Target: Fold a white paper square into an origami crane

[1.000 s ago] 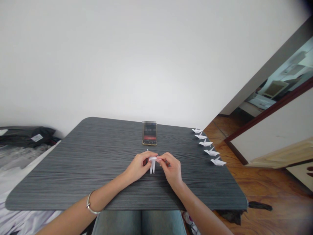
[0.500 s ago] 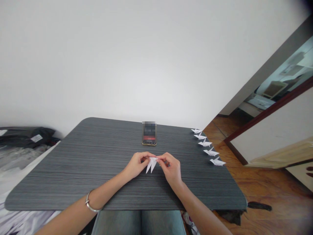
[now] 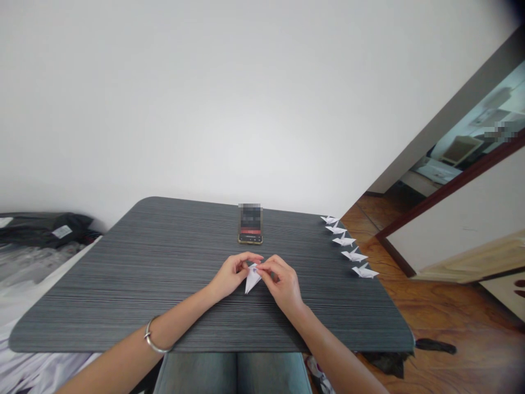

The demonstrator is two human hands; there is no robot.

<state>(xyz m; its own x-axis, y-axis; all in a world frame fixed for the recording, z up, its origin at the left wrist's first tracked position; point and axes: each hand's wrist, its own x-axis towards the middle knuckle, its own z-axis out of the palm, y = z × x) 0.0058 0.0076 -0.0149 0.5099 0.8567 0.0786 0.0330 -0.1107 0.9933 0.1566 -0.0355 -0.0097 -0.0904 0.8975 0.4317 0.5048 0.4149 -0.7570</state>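
A small piece of folded white paper (image 3: 252, 280) is between my hands, over the near middle of the dark table (image 3: 164, 246). Its narrow points hang down toward me. My left hand (image 3: 232, 275) pinches it from the left, with the index finger stretched over the top. From the right, my right hand (image 3: 281, 278) grips its upper edge between thumb and fingertips. The fingers cover the paper's upper part. Along the table's right edge stand several folded paper cranes (image 3: 343, 241) in a row.
A phone (image 3: 250, 224) is propped near the wall (image 3: 246, 109), beyond my hands. Left of the table lie dark plastic bags (image 3: 45, 230) and pale cloth (image 3: 45, 375). On the right is wooden floor (image 3: 443, 317) with a doorway past it.
My right hand has shifted slightly left over the paper. Its two spread lower points have come together into a narrower shape. The cranes and phone have not moved.
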